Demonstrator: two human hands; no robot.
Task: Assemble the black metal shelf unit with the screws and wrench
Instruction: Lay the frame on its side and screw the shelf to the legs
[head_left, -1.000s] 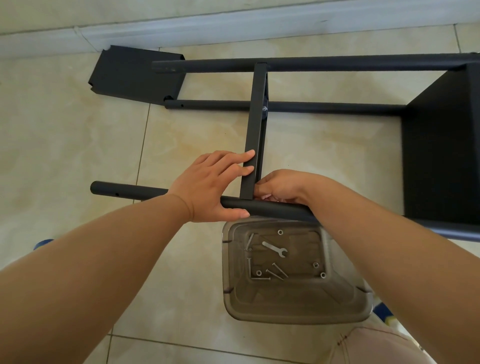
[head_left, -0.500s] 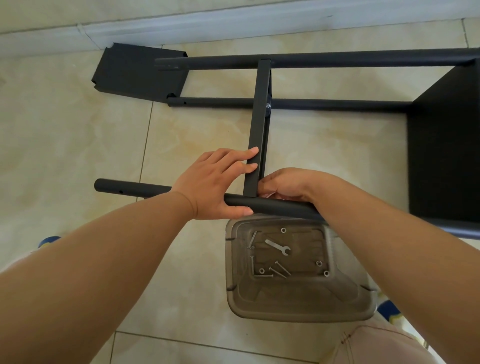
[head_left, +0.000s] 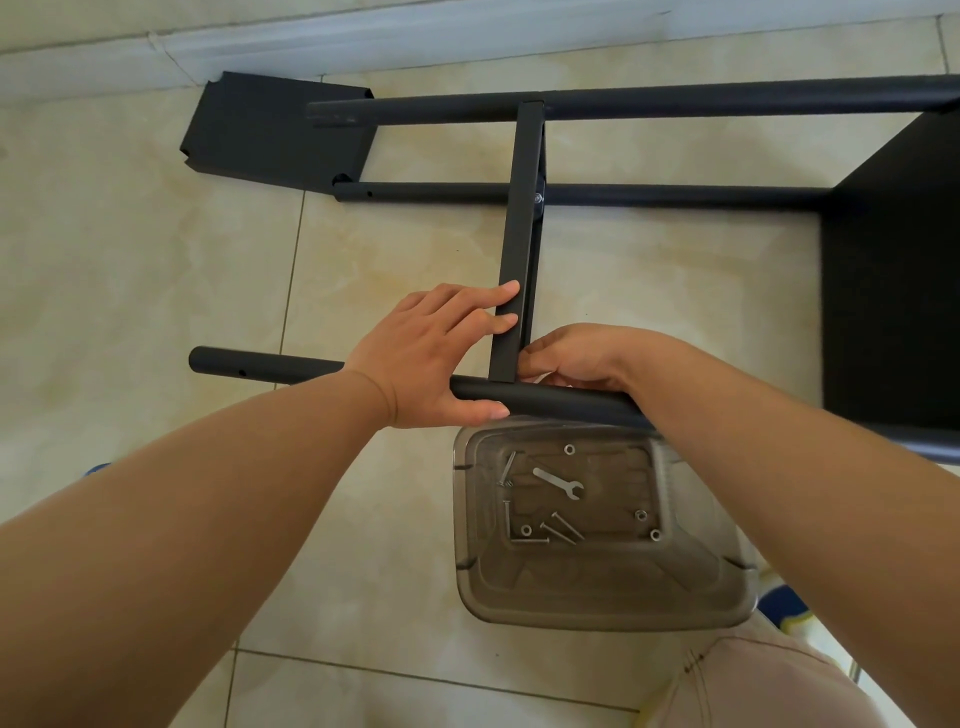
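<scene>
Head view
Frame: black metal shelf unit (head_left: 893, 270) lying on its side on the beige tiled floor (head_left: 130, 270), round tubes running left to right.
Crossbar: flat black metal bar (head_left: 519, 244) spanning from the far tube to the near black round tube (head_left: 561, 402).
Loose panel: black metal shelf plate (head_left: 275, 130), far left, by the white skirting.
Left hand (head_left: 436, 353): grip closed on the near tube, thumb beneath it, fingers laid against the crossbar.
Right hand (head_left: 576, 358): fingers curled at the joint of crossbar and near tube; what they pinch is hidden.
Tray: clear plastic container (head_left: 597, 597), near side, just beside the tube.
Contents: small silver wrench (head_left: 558, 482), long silver screws (head_left: 561, 530), nuts.
</scene>
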